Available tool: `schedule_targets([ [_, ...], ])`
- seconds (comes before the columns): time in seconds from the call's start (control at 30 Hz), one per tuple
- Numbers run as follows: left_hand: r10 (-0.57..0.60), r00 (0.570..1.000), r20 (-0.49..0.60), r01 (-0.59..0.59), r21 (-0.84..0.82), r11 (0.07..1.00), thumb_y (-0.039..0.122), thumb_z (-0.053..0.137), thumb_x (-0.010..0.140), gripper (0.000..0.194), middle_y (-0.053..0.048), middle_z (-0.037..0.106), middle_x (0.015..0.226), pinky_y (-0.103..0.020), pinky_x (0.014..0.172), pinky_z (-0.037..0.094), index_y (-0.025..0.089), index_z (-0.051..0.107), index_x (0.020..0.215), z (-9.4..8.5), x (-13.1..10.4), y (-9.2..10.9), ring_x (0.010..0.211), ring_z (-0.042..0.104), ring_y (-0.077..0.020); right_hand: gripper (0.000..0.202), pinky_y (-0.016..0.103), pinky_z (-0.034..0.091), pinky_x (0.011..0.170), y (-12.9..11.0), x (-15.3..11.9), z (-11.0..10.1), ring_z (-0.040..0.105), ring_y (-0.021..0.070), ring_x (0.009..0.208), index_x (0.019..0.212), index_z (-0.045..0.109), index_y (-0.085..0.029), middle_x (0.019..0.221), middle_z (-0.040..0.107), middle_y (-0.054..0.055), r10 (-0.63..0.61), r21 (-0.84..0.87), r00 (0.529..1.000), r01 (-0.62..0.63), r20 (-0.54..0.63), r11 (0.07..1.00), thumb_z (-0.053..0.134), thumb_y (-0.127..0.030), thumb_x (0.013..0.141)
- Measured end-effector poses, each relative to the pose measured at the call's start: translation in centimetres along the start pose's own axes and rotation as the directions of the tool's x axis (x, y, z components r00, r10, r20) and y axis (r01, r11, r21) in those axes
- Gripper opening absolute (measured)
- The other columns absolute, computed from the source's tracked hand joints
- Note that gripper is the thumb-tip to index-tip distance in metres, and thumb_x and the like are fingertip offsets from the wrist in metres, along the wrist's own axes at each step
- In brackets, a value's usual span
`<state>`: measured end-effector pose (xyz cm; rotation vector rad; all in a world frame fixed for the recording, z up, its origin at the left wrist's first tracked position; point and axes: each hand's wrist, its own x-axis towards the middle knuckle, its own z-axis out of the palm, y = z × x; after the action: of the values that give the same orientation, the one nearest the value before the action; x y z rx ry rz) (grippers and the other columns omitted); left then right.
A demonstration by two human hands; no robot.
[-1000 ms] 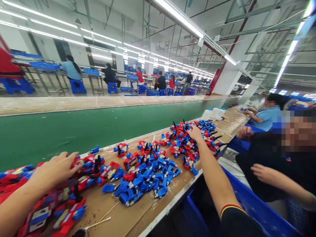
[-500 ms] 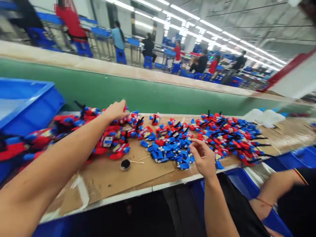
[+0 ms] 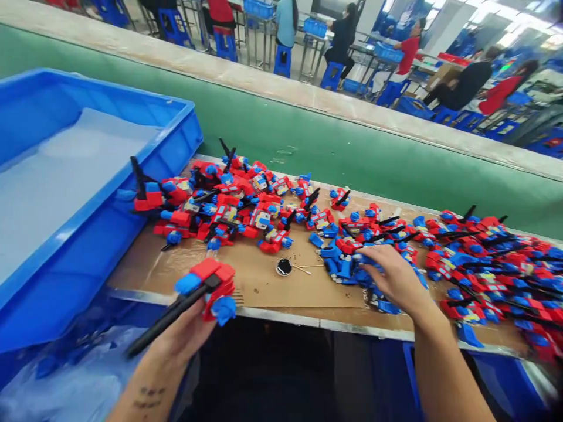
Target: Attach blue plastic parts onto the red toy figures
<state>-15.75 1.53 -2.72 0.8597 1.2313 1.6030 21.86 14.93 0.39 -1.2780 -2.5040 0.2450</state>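
Note:
My left hand [image 3: 187, 328] is wrapped round a red and blue toy robot figure [image 3: 215, 281]. A long black piece sticks out of the figure towards the lower left, over my wrist. It is held up at the table's front edge. My right hand [image 3: 393, 278] reaches into a heap of blue plastic toy parts [image 3: 341, 264], thumb and fingers closed at a blue part on its near right side. The fingertips are partly hidden among the parts. Between the hands, a small round cup of black paint [image 3: 284, 267] sits on cardboard, with cotton swabs [image 3: 303, 269] beside it.
A large blue bin [image 3: 176, 126] with a pale sheet inside stands at the left. Several more toy figures [image 3: 264, 220] are heaped behind the cup, with another heap [image 3: 488, 281] on the right. A green conveyor belt [image 3: 308, 146] runs behind the table. Seated people work beyond it.
My left hand has come back from the far heap to the front edge with a toy figure in it. My right hand has closed in on the blue parts. The view has turned left and down.

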Motion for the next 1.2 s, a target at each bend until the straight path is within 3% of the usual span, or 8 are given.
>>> schedule_targets([
  [0.13, -0.239, 0.969, 0.058, 0.241, -0.400, 0.884, 0.055, 0.091, 0.064, 0.049, -0.001, 0.061, 0.080, -0.019, 0.048, 0.049, 0.026, 0.063, 0.093, 1.0, -0.8, -3.8, 0.061, 0.058, -0.0111, 0.037, 0.034, 0.057, 0.077, -4.2, -1.2, 1.2, 0.067, 0.0205, 0.095, 0.137, 0.059, -0.030, 0.115, 0.063, 0.008, 0.142, 0.359, 0.966, -0.056, -0.217, 0.931, 0.056, -0.025, 0.100],
  [0.33, -0.231, 0.964, 0.131, 0.265, -0.509, 0.819, 0.042, 0.095, 0.062, 0.052, 0.003, 0.060, 0.074, -0.022, 0.062, 0.058, 0.022, 0.060, 0.095, 0.9, 0.7, -5.2, 0.067, 0.064, -0.0122, 0.026, 0.027, 0.054, 0.067, -9.9, 2.9, 3.2, 0.064, 0.0150, 0.076, 0.118, 0.064, -0.026, 0.097, 0.068, 0.003, -0.099, 0.369, 0.993, 0.116, -0.065, 0.922, 0.069, -0.022, 0.093],
  [0.5, -0.324, 0.942, 0.092, 0.312, -0.595, 0.740, 0.033, 0.091, 0.070, 0.053, -0.002, 0.071, 0.095, -0.024, 0.070, 0.062, 0.021, 0.056, 0.108, 0.7, 1.1, -6.3, 0.081, 0.073, -0.0163, 0.029, 0.028, 0.055, 0.082, -10.8, 7.3, 3.1, 0.067, 0.0182, 0.096, 0.128, 0.060, -0.024, 0.112, 0.066, 0.008, -0.323, 0.275, 0.941, 0.284, 0.105, 0.918, 0.061, -0.023, 0.099],
  [0.7, -0.325, 0.935, 0.139, 0.335, -0.643, 0.689, 0.035, 0.083, 0.081, 0.045, -0.005, 0.072, 0.102, -0.030, 0.071, 0.064, 0.019, 0.057, 0.113, 0.9, 0.8, -6.0, 0.092, 0.074, -0.0242, 0.024, 0.029, 0.054, 0.083, -10.8, 8.0, 4.2, 0.067, 0.0185, 0.099, 0.124, 0.061, -0.023, 0.115, 0.068, 0.008, -0.392, 0.282, 0.905, 0.337, 0.166, 0.898, 0.058, -0.019, 0.100],
  [0.9, -0.280, 0.945, 0.170, 0.321, -0.652, 0.687, 0.022, 0.088, 0.074, 0.046, -0.006, 0.068, 0.121, -0.027, 0.082, 0.062, 0.020, 0.062, 0.112, 1.0, 0.3, -5.8, 0.099, 0.073, -0.0215, 0.027, 0.029, 0.053, 0.082, -9.8, 8.5, 5.1, 0.067, 0.0172, 0.094, 0.117, 0.065, -0.025, 0.106, 0.070, 0.004, -0.264, 0.399, 0.963, 0.223, 0.049, 0.889, 0.073, -0.021, 0.091],
  [1.03, -0.269, 0.944, 0.191, 0.325, -0.680, 0.657, 0.016, 0.085, 0.075, 0.043, 0.001, 0.070, 0.105, -0.032, 0.090, 0.061, 0.025, 0.061, 0.110, 1.0, 0.0, -5.3, 0.098, 0.073, -0.0206, 0.026, 0.029, 0.054, 0.078, -9.1, 8.4, 5.8, 0.067, 0.0169, 0.092, 0.114, 0.068, -0.027, 0.104, 0.070, 0.003, -0.189, 0.517, 0.978, 0.119, 0.085, 0.848, 0.075, -0.022, 0.089],
  [1.13, -0.284, 0.943, 0.175, 0.325, -0.673, 0.664, 0.016, 0.078, 0.079, 0.034, -0.003, 0.069, 0.117, -0.034, 0.086, 0.062, 0.024, 0.062, 0.108, 0.8, -0.1, -4.3, 0.098, 0.073, -0.0235, 0.029, 0.026, 0.055, 0.073, -8.9, 7.3, 6.4, 0.066, 0.0151, 0.086, 0.110, 0.070, -0.027, 0.099, 0.069, 0.002, 0.052, 0.732, 0.998, -0.008, -0.037, 0.681, 0.081, -0.023, 0.084],
  [1.2, -0.266, 0.948, 0.176, 0.309, -0.710, 0.632, 0.020, 0.075, 0.077, 0.035, -0.008, 0.066, 0.128, -0.037, 0.087, 0.062, 0.024, 0.064, 0.110, 0.7, -0.1, -3.4, 0.105, 0.071, -0.0274, 0.028, 0.025, 0.057, 0.071, -9.1, 6.4, 6.8, 0.068, 0.0142, 0.083, 0.108, 0.071, -0.026, 0.098, 0.070, 0.002, 0.260, 0.873, 0.960, -0.040, -0.101, 0.486, 0.082, -0.024, 0.082],
])
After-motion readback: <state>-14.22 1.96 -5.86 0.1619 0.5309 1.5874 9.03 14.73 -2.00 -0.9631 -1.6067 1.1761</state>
